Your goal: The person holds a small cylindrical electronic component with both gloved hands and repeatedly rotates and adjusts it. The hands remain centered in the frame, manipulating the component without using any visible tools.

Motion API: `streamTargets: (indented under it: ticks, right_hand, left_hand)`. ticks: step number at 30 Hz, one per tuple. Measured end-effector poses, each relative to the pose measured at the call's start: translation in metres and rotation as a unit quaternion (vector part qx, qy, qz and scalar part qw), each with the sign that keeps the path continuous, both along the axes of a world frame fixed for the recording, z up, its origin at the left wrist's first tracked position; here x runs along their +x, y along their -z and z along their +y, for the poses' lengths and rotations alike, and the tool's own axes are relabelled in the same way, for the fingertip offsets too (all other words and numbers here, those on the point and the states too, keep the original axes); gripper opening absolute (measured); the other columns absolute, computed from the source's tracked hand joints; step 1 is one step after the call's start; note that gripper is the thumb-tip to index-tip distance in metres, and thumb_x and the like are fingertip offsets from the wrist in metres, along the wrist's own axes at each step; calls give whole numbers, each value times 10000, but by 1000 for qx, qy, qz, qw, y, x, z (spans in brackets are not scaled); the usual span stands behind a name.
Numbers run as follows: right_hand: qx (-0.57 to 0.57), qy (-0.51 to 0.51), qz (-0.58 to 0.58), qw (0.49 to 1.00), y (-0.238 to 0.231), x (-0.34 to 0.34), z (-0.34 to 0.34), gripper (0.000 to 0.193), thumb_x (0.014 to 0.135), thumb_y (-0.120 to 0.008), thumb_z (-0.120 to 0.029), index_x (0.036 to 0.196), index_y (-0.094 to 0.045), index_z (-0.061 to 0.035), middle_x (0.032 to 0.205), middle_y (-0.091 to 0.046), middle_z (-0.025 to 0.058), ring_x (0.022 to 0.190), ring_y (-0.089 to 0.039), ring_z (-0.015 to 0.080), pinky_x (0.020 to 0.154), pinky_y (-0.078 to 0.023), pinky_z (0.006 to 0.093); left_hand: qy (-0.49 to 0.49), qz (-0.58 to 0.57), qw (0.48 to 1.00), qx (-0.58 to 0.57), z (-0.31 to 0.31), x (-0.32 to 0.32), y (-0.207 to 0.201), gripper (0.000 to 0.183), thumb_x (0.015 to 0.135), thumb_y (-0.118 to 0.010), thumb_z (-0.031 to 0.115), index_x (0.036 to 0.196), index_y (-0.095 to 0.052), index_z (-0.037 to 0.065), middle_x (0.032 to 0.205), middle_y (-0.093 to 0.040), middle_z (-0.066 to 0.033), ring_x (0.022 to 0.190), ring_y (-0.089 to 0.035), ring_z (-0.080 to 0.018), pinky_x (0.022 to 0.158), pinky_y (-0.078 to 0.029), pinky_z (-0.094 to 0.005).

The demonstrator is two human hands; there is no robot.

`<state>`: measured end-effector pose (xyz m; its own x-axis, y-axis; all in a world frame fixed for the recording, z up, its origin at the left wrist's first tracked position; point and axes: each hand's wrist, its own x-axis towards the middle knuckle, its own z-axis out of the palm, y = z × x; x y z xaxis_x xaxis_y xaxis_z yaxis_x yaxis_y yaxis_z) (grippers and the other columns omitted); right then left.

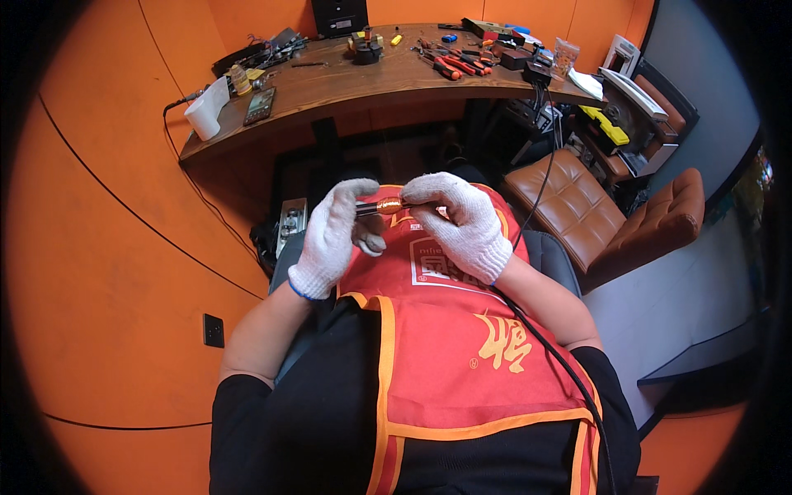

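Note:
In front of my chest, over a red apron (462, 363) with orange trim, both hands meet at a small dark rod with a shiny copper-coloured wound section (388, 205). My left hand (330, 239), in a white knitted glove, is curled around the rod's dark left end. Its fingers and thumb lie around the rod, and the palm hides that tip. My right hand (464, 223), gloved the same way, pinches the other end just beside the copper part. Its fingertips cover the right tip.
Ahead stands a curved wooden desk (330, 82) with red-handled pliers (454, 66), a phone (259, 106), a paper roll (205, 115) and a black tape roll (365, 51). A brown padded chair (569, 198) is at right. A black cable (544, 338) runs past my right arm.

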<state>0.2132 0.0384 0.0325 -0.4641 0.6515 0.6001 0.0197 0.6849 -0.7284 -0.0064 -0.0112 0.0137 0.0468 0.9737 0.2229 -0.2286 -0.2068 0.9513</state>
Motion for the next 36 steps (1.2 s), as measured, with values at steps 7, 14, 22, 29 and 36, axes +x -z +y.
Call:
streamTargets:
  ticks: [7, 14, 22, 29, 36]
  right_hand:
    - [61, -20, 13, 998, 3, 2, 5, 248, 894, -684, 63, 1133, -667, 1, 1150, -675, 104, 1076, -673, 184, 928, -547, 295]
    - [-135, -49, 10, 990, 1, 0, -2, 319, 944, -650, -55, 1252, -601, 10, 1136, -669, 95, 1027, -650, 144, 943, -525, 293]
    - [-307, -77, 26, 948, 0, 5, 3, 322, 1090, -501, -251, 1284, -615, -20, 904, -688, 41, 724, -609, 78, 673, -509, 218]
    - [-122, 42, 33, 991, 11, -2, -2, 279, 1033, -573, -100, 1279, -604, 27, 1037, -693, 90, 876, -644, 115, 804, -530, 244]
    - [-344, -14, -12, 939, 2, 6, -5, 344, 1088, -480, -307, 1174, -656, -25, 917, -653, 48, 767, -585, 77, 627, -465, 186]
  left_hand:
    - [24, 28, 997, -69, -5, -1, -9, 336, 1097, -490, 258, 1270, -602, -8, 839, -689, -79, 655, -658, -136, 610, -554, -258]
    - [-33, 45, 998, 37, -5, 8, -4, 262, 1053, -531, 81, 1281, -605, -25, 1050, -702, -103, 824, -684, -133, 781, -581, -278]
    - [-101, 195, 961, 165, 1, 10, 8, 305, 990, -614, 6, 1295, -609, -17, 1095, -698, -85, 929, -687, -141, 861, -567, -275]
    - [29, 30, 998, -40, 11, 2, 10, 278, 1045, -583, 145, 1285, -614, 8, 900, -688, -64, 756, -669, -126, 694, -574, -269]
    - [-39, 160, 972, 165, 14, 12, 18, 291, 983, -637, 8, 1271, -625, -26, 1108, -695, -66, 924, -682, -131, 880, -576, -293]
